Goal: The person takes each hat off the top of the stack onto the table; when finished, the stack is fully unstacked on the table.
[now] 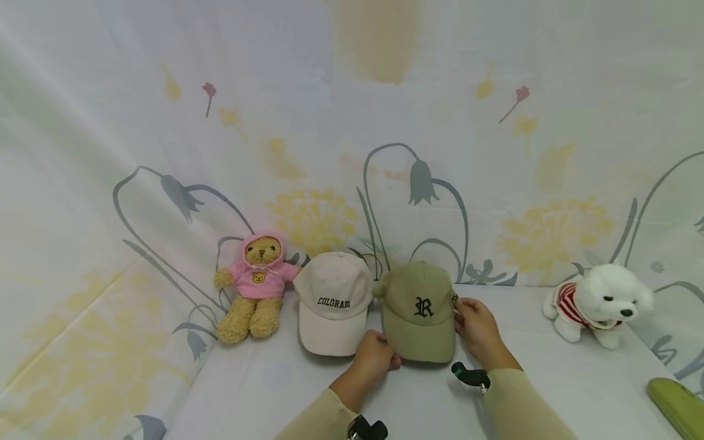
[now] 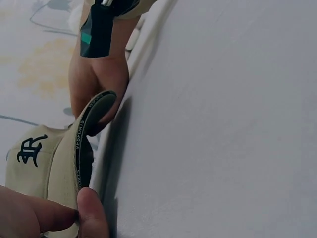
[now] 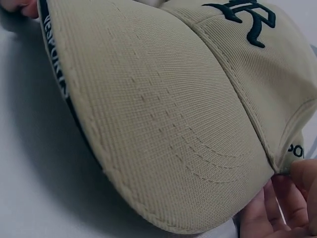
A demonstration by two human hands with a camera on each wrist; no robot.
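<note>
An olive-green baseball cap point(image 1: 419, 338) with a dark embroidered R stands on the white table, its brim toward me. My left hand point(image 1: 374, 357) pinches the left edge of the brim between thumb and finger, as the left wrist view shows at the brim point(image 2: 63, 183). At the cap's other side, my right hand point(image 1: 481, 330) grips the lower rim, thumb outside and fingers partly hidden beneath, seen closely in the right wrist view point(image 3: 267, 213). Just left of it is a cream cap point(image 1: 334, 333) lettered COLORADO, close to my left hand but not held.
A teddy bear point(image 1: 258, 287) in a pink hoodie sits left of the cream cap. On the right stands a white plush dog point(image 1: 605, 299) in a red-striped top. A green object point(image 1: 679, 406) is cut off at the lower right. Behind hangs a flower-patterned cloth point(image 1: 341, 128).
</note>
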